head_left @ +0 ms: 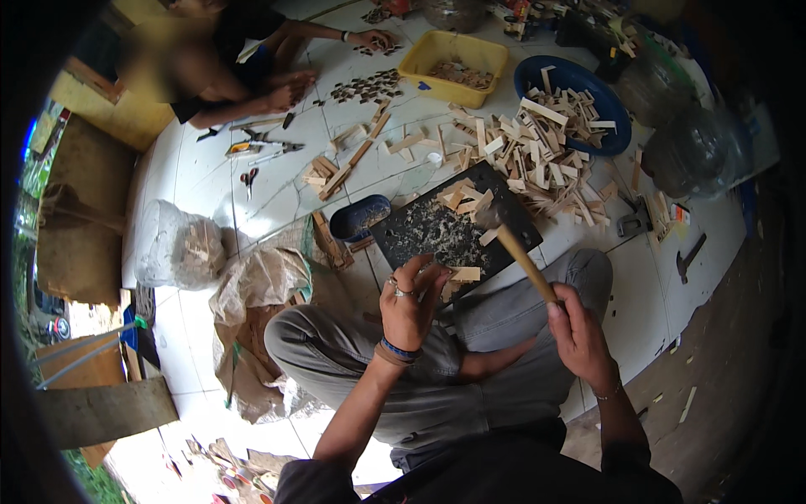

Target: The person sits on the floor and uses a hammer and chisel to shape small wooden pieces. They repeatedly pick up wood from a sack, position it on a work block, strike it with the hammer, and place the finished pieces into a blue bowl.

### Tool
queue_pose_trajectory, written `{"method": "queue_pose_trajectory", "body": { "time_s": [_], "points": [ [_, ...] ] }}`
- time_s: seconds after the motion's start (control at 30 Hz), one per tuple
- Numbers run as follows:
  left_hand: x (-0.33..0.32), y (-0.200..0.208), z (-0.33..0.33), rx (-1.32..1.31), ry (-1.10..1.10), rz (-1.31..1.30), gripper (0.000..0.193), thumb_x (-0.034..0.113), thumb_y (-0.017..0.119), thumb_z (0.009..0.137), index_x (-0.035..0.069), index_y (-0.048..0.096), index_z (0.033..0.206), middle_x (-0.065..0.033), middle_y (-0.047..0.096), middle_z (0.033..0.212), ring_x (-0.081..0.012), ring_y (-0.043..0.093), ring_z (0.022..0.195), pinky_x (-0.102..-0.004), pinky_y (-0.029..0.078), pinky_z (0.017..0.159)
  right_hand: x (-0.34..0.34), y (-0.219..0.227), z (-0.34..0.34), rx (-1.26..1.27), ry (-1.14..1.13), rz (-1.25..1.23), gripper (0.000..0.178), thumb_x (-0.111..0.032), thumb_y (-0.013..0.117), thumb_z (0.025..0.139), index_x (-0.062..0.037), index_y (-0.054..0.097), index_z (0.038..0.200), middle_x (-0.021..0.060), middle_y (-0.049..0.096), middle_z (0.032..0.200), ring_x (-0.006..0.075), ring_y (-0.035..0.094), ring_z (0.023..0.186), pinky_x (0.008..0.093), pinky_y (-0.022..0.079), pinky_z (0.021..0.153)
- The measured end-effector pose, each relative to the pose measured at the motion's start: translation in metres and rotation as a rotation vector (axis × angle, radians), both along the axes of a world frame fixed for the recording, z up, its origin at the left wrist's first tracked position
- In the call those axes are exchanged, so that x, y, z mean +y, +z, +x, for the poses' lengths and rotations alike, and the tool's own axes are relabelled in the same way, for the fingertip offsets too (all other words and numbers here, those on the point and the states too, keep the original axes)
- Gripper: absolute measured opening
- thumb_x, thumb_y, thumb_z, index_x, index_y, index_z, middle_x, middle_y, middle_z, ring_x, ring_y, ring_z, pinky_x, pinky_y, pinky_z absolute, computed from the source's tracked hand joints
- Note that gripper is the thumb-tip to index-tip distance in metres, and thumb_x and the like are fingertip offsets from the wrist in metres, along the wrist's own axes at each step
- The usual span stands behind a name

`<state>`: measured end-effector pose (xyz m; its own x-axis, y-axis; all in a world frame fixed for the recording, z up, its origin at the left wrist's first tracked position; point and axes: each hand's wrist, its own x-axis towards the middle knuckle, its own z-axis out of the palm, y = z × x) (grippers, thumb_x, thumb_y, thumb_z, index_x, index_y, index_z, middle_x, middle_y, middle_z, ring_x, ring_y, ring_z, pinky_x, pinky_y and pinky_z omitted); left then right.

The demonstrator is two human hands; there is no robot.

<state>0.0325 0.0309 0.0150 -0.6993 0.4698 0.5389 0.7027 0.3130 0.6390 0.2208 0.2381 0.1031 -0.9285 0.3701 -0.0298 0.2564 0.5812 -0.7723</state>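
My right hand (579,334) is wrapped round the wooden handle of a hammer (526,265), whose dark, blurred head is raised over a black board (522,227). In my left hand (407,304), fingers bent and pinched together, is a small pale wood strip (466,274) at the board's near edge. Shavings and dark chips (432,233) cover much of the board, and a few light wood pieces (470,202) lie on its far side. My left fingertips partly hide the strip's end.
Beyond the board rises a heap of wood strips (537,155), spilling from a blue basin (617,105). A yellow tub (457,46), a blue tray (361,217), pliers (281,151) and a second hammer (691,258) lie around. Another person's hand (369,39) sorts small dark pieces at far left.
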Motion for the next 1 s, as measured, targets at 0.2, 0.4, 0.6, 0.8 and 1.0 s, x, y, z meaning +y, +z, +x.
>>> {"method": "queue_pose_trajectory", "body": {
  "time_s": [0.2, 0.4, 0.6, 0.8, 1.0],
  "points": [
    [0.003, 0.004, -0.001, -0.050, -0.007, 0.087, 0.040, 0.005, 0.080, 0.088, 0.006, 0.054, 0.119, -0.0058, 0.075, 0.106, -0.0316, 0.071, 0.087, -0.0400, 0.054, 0.076, -0.006, 0.015, 0.010, -0.008, 0.164, 0.105, 0.026, -0.006, 0.056, 0.103, 0.0041, 0.056, 0.128, 0.0262, 0.067, 0.091, 0.0460, 0.066, 0.076, 0.0448, 0.052, 0.065],
    [0.002, 0.005, -0.001, -0.093, -0.034, 0.118, 0.043, 0.003, 0.081, 0.088, 0.006, 0.053, 0.121, -0.0090, 0.076, 0.100, -0.0326, 0.074, 0.089, -0.0390, 0.057, 0.074, -0.007, 0.006, 0.006, 0.010, 0.264, 0.315, 0.035, -0.007, 0.061, 0.100, 0.0028, 0.056, 0.133, 0.0214, 0.071, 0.105, 0.0398, 0.072, 0.083, 0.0458, 0.057, 0.068],
    [0.002, 0.006, -0.001, -0.040, -0.016, 0.113, 0.038, 0.005, 0.080, 0.088, 0.006, 0.055, 0.116, -0.0068, 0.075, 0.102, -0.0296, 0.070, 0.082, -0.0387, 0.053, 0.073, -0.008, 0.012, 0.002, 0.137, 0.285, 0.382, 0.056, -0.005, 0.063, 0.098, -0.0001, 0.048, 0.151, 0.0202, 0.072, 0.105, 0.0350, 0.074, 0.082, 0.0420, 0.057, 0.067],
    [0.000, 0.003, -0.002, -0.039, -0.006, 0.068, 0.041, 0.001, 0.081, 0.086, 0.004, 0.055, 0.117, -0.0089, 0.076, 0.098, -0.0298, 0.072, 0.088, -0.0373, 0.055, 0.077, -0.008, 0.012, -0.002, 0.042, 0.263, 0.439, 0.059, -0.003, 0.065, 0.095, -0.0071, 0.051, 0.152, 0.0165, 0.070, 0.092, 0.0314, 0.071, 0.071, 0.0412, 0.056, 0.062],
    [-0.001, 0.004, -0.001, -0.050, 0.009, 0.062, 0.039, 0.000, 0.080, 0.087, 0.004, 0.055, 0.115, -0.0091, 0.076, 0.097, -0.0301, 0.072, 0.087, -0.0370, 0.055, 0.077, -0.007, 0.010, 0.000, -0.005, 0.325, 0.449, 0.060, -0.004, 0.067, 0.095, -0.0078, 0.051, 0.152, 0.0163, 0.071, 0.093, 0.0317, 0.071, 0.072, 0.0417, 0.056, 0.062]
  ]
}}
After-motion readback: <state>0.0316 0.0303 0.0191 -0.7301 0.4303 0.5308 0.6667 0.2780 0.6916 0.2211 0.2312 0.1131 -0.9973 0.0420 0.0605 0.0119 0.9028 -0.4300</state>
